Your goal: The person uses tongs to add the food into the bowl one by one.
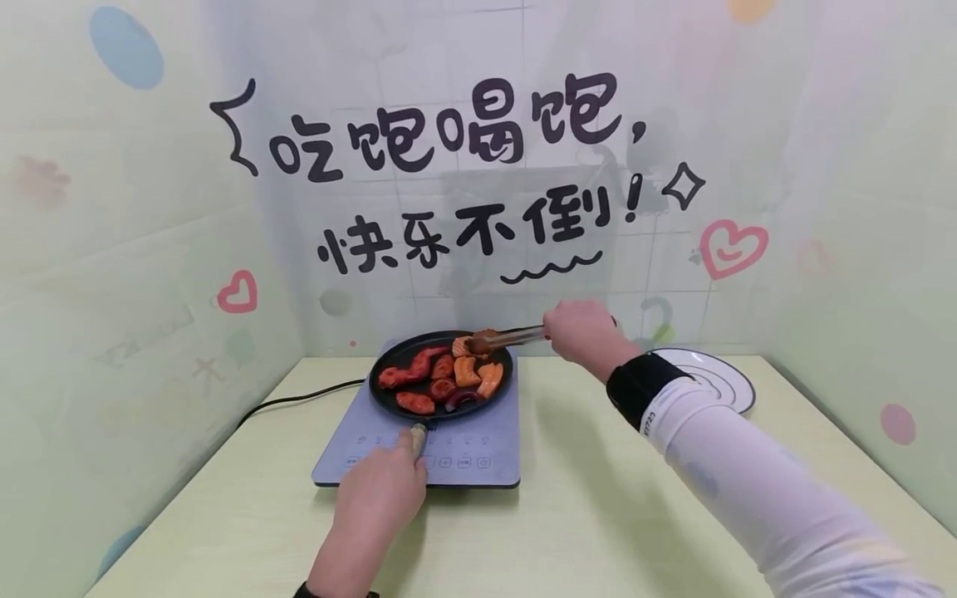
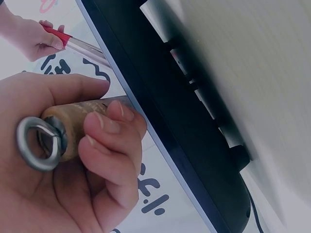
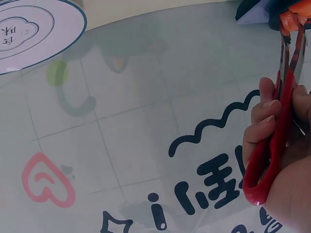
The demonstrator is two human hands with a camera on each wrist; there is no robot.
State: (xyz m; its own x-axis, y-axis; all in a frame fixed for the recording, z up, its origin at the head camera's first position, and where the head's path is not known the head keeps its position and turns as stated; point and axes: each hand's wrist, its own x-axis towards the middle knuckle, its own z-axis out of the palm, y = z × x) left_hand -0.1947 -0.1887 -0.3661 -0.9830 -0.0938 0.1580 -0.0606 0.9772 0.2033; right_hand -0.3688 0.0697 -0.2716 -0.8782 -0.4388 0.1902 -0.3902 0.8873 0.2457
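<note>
My left hand (image 1: 381, 490) grips the wooden handle (image 2: 80, 119) of a black frying pan (image 1: 407, 353), its fingers curled round it; a metal ring hangs at the handle's end. In the pan lie red chicken pieces (image 1: 407, 375), orange pieces like salmon (image 1: 467, 371) and a dark purple ring (image 1: 462, 401). My right hand (image 1: 583, 332) holds tongs (image 1: 516, 335) with red handles (image 3: 279, 131). Their tips are at orange food (image 3: 291, 22) by the pan's far right side; whether they pinch it firmly I cannot tell.
Under the pan sits a flat induction cooker (image 1: 486, 440), its black cord (image 1: 306, 396) running left. A white plate with a dark rim (image 1: 736, 386) stands at the table's back right, partly behind my right forearm. Printed wall sheets (image 1: 478, 50) enclose the table (image 1: 568, 531).
</note>
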